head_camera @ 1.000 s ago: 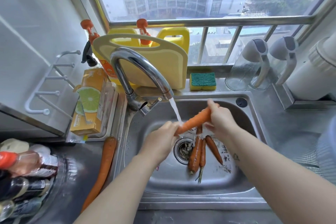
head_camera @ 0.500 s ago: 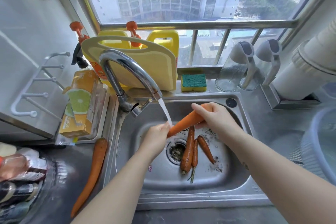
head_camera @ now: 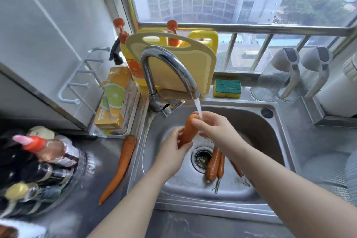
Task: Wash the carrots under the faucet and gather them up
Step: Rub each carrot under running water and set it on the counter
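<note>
I hold one orange carrot [head_camera: 188, 131] nearly upright above the sink [head_camera: 257, 121], its thick end up beside the water stream from the chrome faucet [head_camera: 166, 63]. My left hand [head_camera: 172, 152] grips its lower half. My right hand [head_camera: 214, 129] holds its top end with fingertips. Three more carrots [head_camera: 214, 164] lie on the sink floor by the drain [head_camera: 201, 158], one partly hidden under my right forearm. A long carrot [head_camera: 121, 166] lies on the counter left of the sink.
A yellow cutting board [head_camera: 179, 71], detergent jugs and a sponge [head_camera: 227, 88] stand behind the sink. An orange box [head_camera: 113, 100] sits at the left. Bottles [head_camera: 38, 164] crowd the near left. Glass jars [head_camera: 278, 77] and a basin edge [head_camera: 349, 172] are at the right.
The held carrot has swung from lying slanted across the stream to nearly upright, thick end up. My right hand moved left onto its top. The view shifted.
</note>
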`<state>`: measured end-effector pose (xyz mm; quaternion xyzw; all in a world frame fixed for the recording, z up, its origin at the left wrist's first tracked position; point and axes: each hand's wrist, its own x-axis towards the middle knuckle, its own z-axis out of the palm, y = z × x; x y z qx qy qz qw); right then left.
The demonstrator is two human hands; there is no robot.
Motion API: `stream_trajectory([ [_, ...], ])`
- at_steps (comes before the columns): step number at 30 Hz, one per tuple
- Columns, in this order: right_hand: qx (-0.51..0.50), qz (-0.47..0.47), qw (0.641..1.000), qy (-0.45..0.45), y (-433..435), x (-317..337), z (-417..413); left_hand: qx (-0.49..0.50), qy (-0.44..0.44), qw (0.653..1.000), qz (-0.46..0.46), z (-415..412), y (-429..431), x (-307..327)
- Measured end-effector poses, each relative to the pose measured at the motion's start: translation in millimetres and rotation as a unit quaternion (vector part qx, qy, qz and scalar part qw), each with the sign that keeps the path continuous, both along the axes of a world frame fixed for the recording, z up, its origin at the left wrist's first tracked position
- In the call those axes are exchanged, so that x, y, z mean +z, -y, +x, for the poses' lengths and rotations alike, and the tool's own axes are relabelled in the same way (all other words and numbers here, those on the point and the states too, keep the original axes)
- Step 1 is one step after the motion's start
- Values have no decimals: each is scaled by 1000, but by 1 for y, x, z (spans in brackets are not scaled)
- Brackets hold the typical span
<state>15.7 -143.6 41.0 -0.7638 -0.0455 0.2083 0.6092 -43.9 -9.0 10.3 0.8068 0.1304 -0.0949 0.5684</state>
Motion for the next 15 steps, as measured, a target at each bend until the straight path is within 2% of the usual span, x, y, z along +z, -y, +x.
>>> stream_trajectory([
  [3, -84, 31, 996, -12, 9, -3, -3, -9, 16, 999, 30, -1, 4, 3],
  [6, -115, -63, 991, 14, 17, -13, -8, -11, 46, 992, 116, -8, 3, 6],
  [8, -58, -186, 981, 22, 20, -19, -14, -10, 59, 987, 152, -14, -2, 11],
  [10, 24, -268, 963, 4, 17, -26, -19, -15, 62, 975, 213, -19, -10, 17],
  [15, 90, -280, 956, 16, -5, -31, -23, 25, 19, 934, 355, -30, -52, 24],
])
